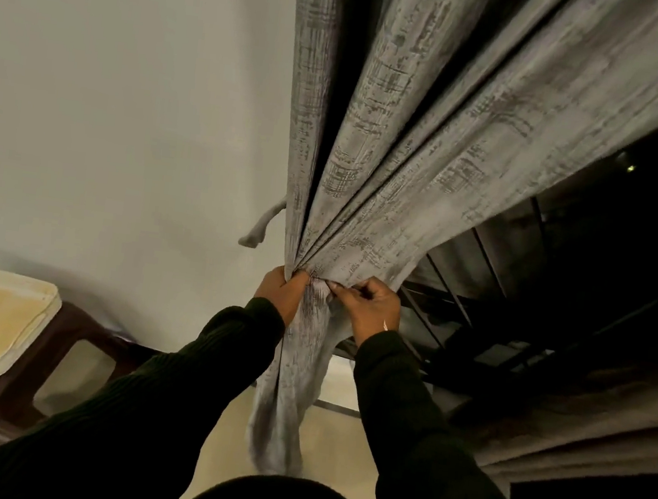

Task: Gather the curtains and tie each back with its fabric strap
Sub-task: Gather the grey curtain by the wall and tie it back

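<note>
Both hands hold my grip on the curtain (378, 139): left hand (281, 290) fisted round the gathered pleats by the wall, right hand (370, 306) pinching the last fold in. I judge a tight bunch matters before reaching the fabric strap (260, 227), dangling just left. Heavy, mottled grey cloth, deep soft pleats.

We find no readable text, label, brand, number or sign anywhere in this view, on any surface we can see.

wall (109, 98): plain white | window (610, 242): dark | stool (13, 376): brown, left
</note>
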